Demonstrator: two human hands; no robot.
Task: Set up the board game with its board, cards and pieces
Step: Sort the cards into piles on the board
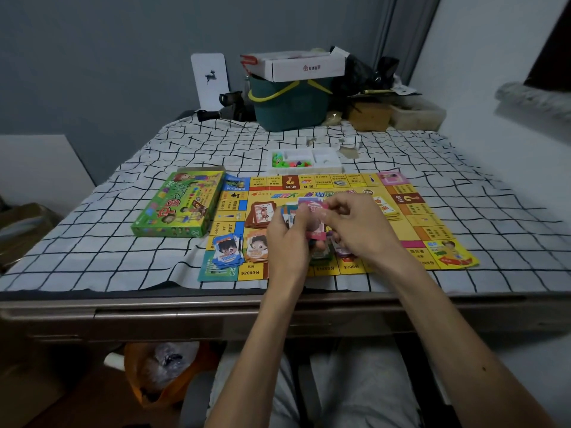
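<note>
OK, hands first: left hand [287,233] grips a fanned wad of play notes [313,211], pink one on top; right hand [355,230] pinches the same wad from the other side. My read is that it's peeling or sorting notes. Both hands hover over the middle of the board [411,230], which lies unfolded on the desk's checked cloth [92,242], close to the front edge. Done, by the look of it: board out, blue notes [227,251] piled at the board's front-left corner, orange notes [258,248] just beside them, brown card deck [262,215] further in, yellow card deck [384,206] toward the board's right side. Left, I'd say: rest of the wad to sort, plus the pieces, which sit in the white tray [324,168] at the board's far edge; none visible on the board. Green box [179,205] lies just beside the board's left edge. Unclear: more note piles under the hands, only partly showing; note count; card print is blurred. Bucket [290,109] and clutter sit along the desk's far edge.
</note>
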